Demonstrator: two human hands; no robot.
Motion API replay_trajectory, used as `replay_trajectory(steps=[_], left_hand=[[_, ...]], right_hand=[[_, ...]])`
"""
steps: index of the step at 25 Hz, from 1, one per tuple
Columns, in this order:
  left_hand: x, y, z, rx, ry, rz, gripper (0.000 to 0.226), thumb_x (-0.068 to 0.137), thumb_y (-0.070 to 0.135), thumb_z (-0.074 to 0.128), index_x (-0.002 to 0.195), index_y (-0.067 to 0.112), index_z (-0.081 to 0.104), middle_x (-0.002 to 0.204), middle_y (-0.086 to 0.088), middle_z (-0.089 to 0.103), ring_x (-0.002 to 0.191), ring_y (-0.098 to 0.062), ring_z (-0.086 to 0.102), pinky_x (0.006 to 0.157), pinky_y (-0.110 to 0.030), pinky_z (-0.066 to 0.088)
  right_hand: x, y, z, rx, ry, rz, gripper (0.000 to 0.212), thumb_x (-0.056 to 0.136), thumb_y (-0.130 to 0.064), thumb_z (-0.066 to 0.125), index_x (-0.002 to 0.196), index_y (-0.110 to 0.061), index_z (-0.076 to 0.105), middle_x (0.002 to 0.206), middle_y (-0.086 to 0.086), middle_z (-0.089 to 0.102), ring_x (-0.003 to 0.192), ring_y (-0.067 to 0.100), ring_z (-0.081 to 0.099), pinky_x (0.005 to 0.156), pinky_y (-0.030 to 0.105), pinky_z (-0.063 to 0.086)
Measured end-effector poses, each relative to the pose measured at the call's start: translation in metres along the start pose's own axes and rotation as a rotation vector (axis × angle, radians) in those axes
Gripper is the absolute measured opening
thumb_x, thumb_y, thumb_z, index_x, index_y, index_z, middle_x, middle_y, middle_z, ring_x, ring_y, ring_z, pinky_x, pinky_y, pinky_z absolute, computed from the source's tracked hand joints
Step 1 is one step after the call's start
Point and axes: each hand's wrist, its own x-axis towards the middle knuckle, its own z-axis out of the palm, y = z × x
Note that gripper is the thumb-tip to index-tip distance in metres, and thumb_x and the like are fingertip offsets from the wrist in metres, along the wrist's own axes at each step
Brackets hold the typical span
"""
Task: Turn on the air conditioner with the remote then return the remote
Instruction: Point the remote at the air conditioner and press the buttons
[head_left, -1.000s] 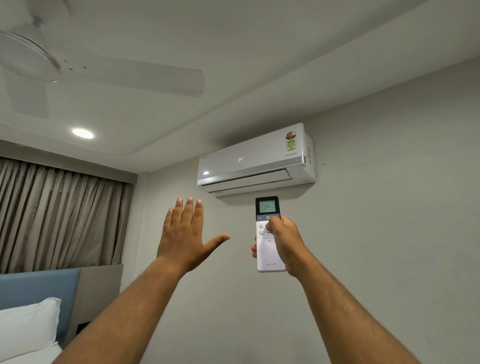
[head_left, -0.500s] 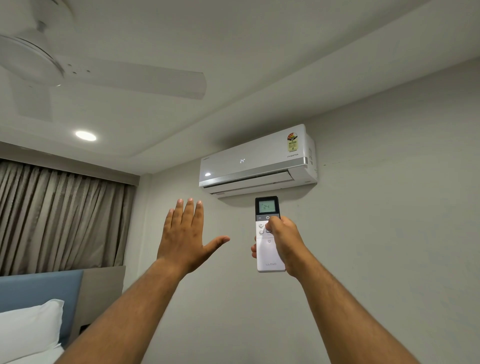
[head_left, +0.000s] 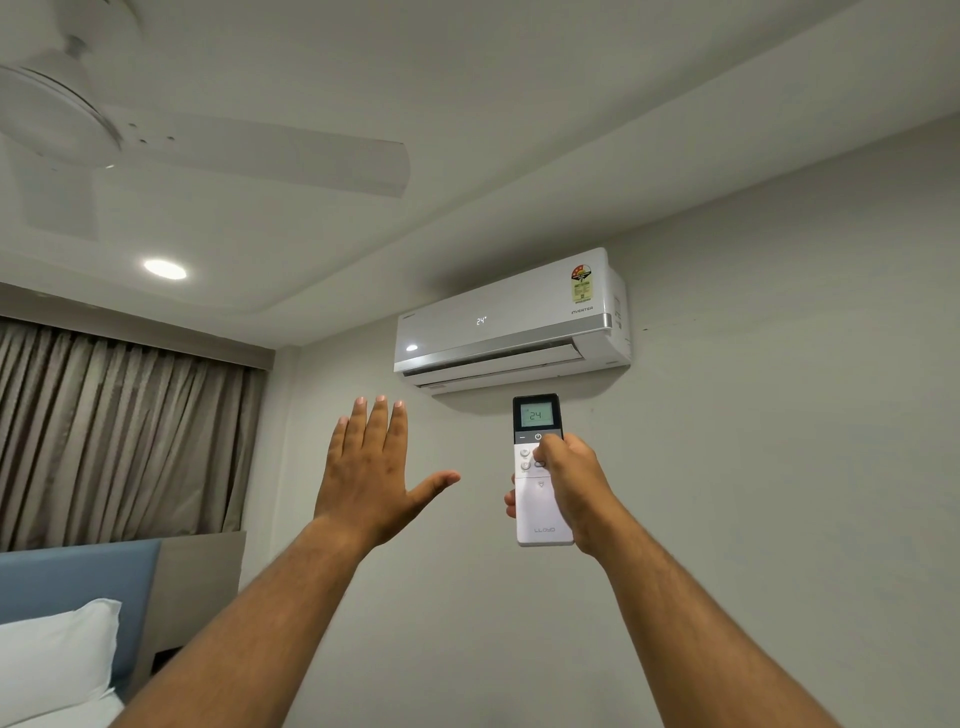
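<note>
A white air conditioner (head_left: 511, 322) hangs high on the wall, its front lit with "24" and its flap slightly open at the bottom. My right hand (head_left: 574, 483) grips a white remote (head_left: 537, 512) upright just below the unit, thumb on the buttons under the power key. The remote's screen reads 24. My left hand (head_left: 371, 467) is raised beside it to the left, palm away from me, fingers straight and thumb spread, holding nothing.
A white ceiling fan (head_left: 156, 140) spans the upper left, with a round ceiling light (head_left: 165, 268) beneath it. Beige curtains (head_left: 119, 431) cover the left wall. A blue headboard (head_left: 78, 587) and a white pillow (head_left: 52, 660) sit at the lower left.
The flap under the air conditioner has opened a little. Both hands stay almost where they were.
</note>
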Motion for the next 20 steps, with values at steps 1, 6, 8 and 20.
replay_trajectory(steps=[1, 6, 8, 20], left_hand=[[0.0000, 0.0004, 0.0003, 0.000, -0.002, 0.001, 0.118, 0.062, 0.090, -0.008, 0.151, 0.012, -0.007, 0.162, -0.012, -0.005, 0.147, -0.030, -0.013, 0.117, -0.043, -0.008], [-0.0003, 0.0014, 0.0017, 0.003, -0.007, 0.003, 0.118, 0.062, 0.090, -0.008, 0.151, 0.012, -0.007, 0.162, -0.012, -0.005, 0.147, -0.030, -0.013, 0.118, -0.044, -0.007], [-0.0001, 0.0014, 0.0016, 0.003, -0.008, 0.003, 0.119, 0.062, 0.090, -0.009, 0.151, 0.012, -0.007, 0.162, -0.012, -0.005, 0.147, -0.030, -0.013, 0.118, -0.044, -0.007], [0.0005, 0.0032, 0.0018, -0.005, -0.003, 0.013, 0.118, 0.062, 0.091, -0.008, 0.151, 0.012, -0.007, 0.162, -0.012, -0.005, 0.147, -0.030, -0.013, 0.116, -0.043, -0.009]], right_hand=[[-0.0001, 0.0002, -0.0005, 0.000, 0.001, 0.002, 0.015, 0.087, -0.018, 0.047, 0.101, -0.012, 0.050, 0.090, 0.023, 0.064, 0.065, 0.039, 0.068, 0.066, 0.049, 0.061], [-0.0010, 0.0003, -0.0019, 0.007, 0.003, -0.005, 0.012, 0.087, -0.018, 0.047, 0.098, -0.014, 0.051, 0.087, 0.022, 0.064, 0.060, 0.035, 0.069, 0.057, 0.041, 0.059], [-0.0006, 0.0005, -0.0024, 0.002, 0.005, -0.006, 0.011, 0.088, -0.018, 0.047, 0.098, -0.015, 0.051, 0.088, 0.022, 0.064, 0.063, 0.036, 0.069, 0.059, 0.042, 0.060], [-0.0011, -0.0013, -0.0048, 0.010, 0.006, -0.017, 0.011, 0.088, -0.018, 0.047, 0.097, -0.014, 0.051, 0.086, 0.021, 0.064, 0.059, 0.034, 0.069, 0.055, 0.040, 0.059]])
